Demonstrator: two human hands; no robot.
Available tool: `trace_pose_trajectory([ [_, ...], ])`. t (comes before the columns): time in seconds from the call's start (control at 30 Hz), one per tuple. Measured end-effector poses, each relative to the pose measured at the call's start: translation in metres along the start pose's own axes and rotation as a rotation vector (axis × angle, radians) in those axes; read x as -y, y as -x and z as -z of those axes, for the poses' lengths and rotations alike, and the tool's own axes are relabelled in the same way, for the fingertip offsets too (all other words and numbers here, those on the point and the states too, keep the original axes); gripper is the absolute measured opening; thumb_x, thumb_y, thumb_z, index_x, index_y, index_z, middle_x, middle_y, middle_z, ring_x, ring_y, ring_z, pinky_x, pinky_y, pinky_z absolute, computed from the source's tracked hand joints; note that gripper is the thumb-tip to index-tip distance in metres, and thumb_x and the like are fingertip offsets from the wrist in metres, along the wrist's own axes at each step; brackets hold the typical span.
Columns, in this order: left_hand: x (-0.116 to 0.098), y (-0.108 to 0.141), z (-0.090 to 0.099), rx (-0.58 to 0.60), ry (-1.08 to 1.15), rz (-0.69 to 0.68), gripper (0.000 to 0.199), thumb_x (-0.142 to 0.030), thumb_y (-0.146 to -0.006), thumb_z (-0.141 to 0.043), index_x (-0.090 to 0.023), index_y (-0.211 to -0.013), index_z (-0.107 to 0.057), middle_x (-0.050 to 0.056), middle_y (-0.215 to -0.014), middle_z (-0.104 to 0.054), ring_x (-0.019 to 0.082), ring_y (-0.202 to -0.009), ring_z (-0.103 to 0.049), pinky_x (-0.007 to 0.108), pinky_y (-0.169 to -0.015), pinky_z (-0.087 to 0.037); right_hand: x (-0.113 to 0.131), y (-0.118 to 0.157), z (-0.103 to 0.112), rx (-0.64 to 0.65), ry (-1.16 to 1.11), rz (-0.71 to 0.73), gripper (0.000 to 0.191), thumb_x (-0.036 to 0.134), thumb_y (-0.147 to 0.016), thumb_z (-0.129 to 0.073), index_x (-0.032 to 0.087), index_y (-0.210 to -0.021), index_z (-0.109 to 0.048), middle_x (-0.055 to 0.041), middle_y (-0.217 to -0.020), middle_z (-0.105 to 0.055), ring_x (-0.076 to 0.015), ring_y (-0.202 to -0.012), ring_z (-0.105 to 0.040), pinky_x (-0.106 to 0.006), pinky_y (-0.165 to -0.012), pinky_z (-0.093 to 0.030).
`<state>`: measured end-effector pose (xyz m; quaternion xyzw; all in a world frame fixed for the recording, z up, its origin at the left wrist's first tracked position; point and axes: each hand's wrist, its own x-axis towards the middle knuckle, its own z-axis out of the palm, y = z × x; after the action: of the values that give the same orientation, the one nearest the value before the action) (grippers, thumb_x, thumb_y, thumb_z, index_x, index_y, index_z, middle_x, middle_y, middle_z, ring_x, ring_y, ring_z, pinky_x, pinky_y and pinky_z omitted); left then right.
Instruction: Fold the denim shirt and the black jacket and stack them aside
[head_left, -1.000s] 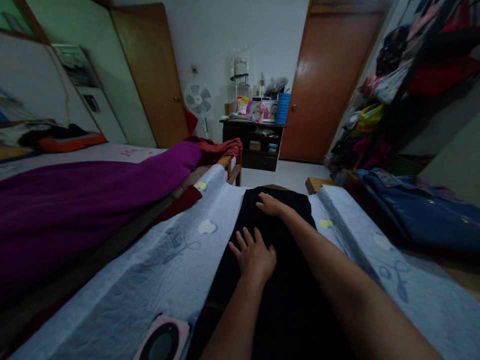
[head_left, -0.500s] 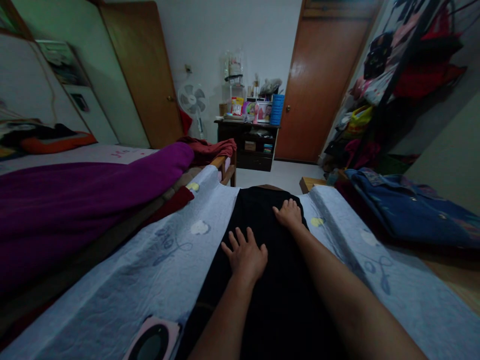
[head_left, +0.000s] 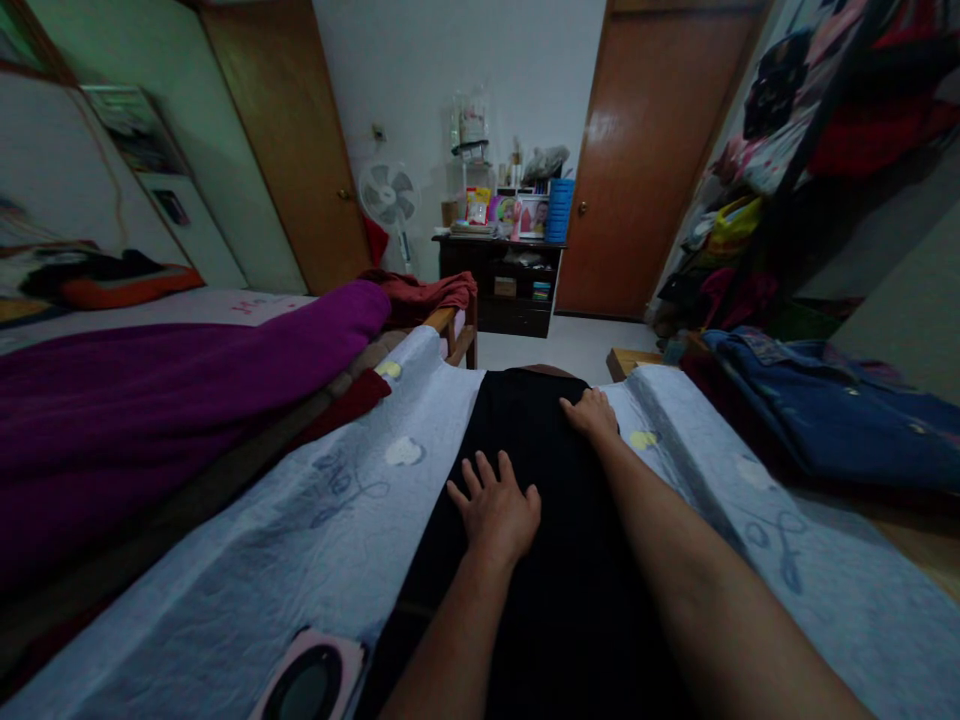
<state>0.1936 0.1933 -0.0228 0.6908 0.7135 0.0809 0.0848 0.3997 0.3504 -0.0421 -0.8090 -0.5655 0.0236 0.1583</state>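
Note:
A black cloth [head_left: 559, 560] lies spread lengthwise over a pale blue patterned sheet [head_left: 300, 540]. My left hand [head_left: 500, 508] rests flat on the middle of the cloth, its fingers spread, holding nothing. Farther off, my right hand [head_left: 592, 413] lies at the cloth's far right edge, near where it borders the sheet. Its thumb stands apart from the fingers, and nothing shows in it. At the bottom left, a pink device with a round dark face [head_left: 311, 678] sits on the sheet beside the cloth.
A purple blanket [head_left: 187, 390] covers the bed at left. Folded blue denim [head_left: 832, 405] is stacked at right. Beyond the sheet are a wooden bed frame [head_left: 469, 335], a dark cabinet [head_left: 517, 315], a white fan [head_left: 388, 195] and hanging bags [head_left: 776, 150].
My right hand has moved slightly outward to the far right edge of the cloth. My left hand stays at nearly the same spot on it. The view has shifted slightly.

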Motion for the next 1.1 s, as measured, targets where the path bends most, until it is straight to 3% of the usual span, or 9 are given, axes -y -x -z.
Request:
trace_pose_trajectory([
  [0.2,0.000,0.002,0.001,-0.103,-0.005,-0.049,0.065,-0.048,-0.084,-0.049,-0.018,-0.141,-0.042,0.022,-0.150,-0.032,0.042,-0.140,-0.020,0.067,-0.106,-0.015,-0.006,0.005,0.005,-0.078,-0.034,0.060,0.049,0.036,-0.094,-0.030,0.004,-0.122,-0.054,-0.0206,-0.124,-0.056,-0.0271,-0.121,-0.046,-0.035,-0.102,-0.031],
  [0.37,-0.002,0.003,0.011,-0.215,0.038,-0.306,0.047,-0.028,-0.088,-0.047,-0.021,-0.134,-0.048,0.010,-0.153,-0.031,0.027,-0.143,-0.017,0.053,-0.114,-0.013,0.000,0.022,0.019,-0.112,-0.007,0.105,0.049,0.031,-0.091,-0.040,0.006,-0.132,-0.045,-0.0190,-0.134,-0.049,-0.0274,-0.127,-0.041,-0.035,-0.105,-0.028],
  [0.47,-0.003,0.003,0.010,-0.110,0.083,-0.444,0.043,-0.035,-0.093,-0.039,-0.020,-0.132,-0.050,0.007,-0.150,-0.039,0.023,-0.142,-0.024,0.045,-0.116,-0.017,0.009,0.045,0.022,-0.070,0.064,0.106,0.063,0.039,-0.089,-0.044,0.002,-0.139,-0.035,-0.0240,-0.146,-0.035,-0.0348,-0.135,-0.030,-0.042,-0.107,-0.024],
  [0.57,-0.004,0.005,0.005,0.017,0.090,-0.456,0.065,-0.061,-0.089,-0.034,-0.019,-0.139,-0.044,0.010,-0.149,-0.039,0.029,-0.141,-0.026,0.047,-0.115,-0.019,0.015,0.068,0.017,0.002,0.117,0.072,0.074,0.048,-0.090,-0.043,-0.001,-0.143,-0.028,-0.0272,-0.150,-0.024,-0.0376,-0.139,-0.021,-0.044,-0.109,-0.019],
  [0.67,-0.005,0.007,0.004,0.079,0.071,-0.420,0.084,-0.073,-0.080,-0.038,-0.019,-0.144,-0.037,0.013,-0.152,-0.033,0.033,-0.142,-0.021,0.049,-0.115,-0.016,0.015,0.080,0.009,0.005,0.124,0.050,0.079,0.052,-0.091,-0.040,-0.004,-0.145,-0.022,-0.0286,-0.152,-0.018,-0.0369,-0.140,-0.018,-0.043,-0.110,-0.016],
  [1.1,-0.005,0.008,0.007,0.113,0.060,-0.402,0.086,-0.075,-0.078,-0.037,-0.020,-0.145,-0.036,0.012,-0.153,-0.031,0.031,-0.143,-0.018,0.048,-0.116,-0.014,-0.005,0.046,0.010,0.050,0.006,-0.023,0.076,0.060,-0.091,-0.031,0.008,-0.146,-0.027,-0.0217,-0.150,-0.029,-0.0327,-0.138,-0.026,-0.043,-0.110,-0.019],
])
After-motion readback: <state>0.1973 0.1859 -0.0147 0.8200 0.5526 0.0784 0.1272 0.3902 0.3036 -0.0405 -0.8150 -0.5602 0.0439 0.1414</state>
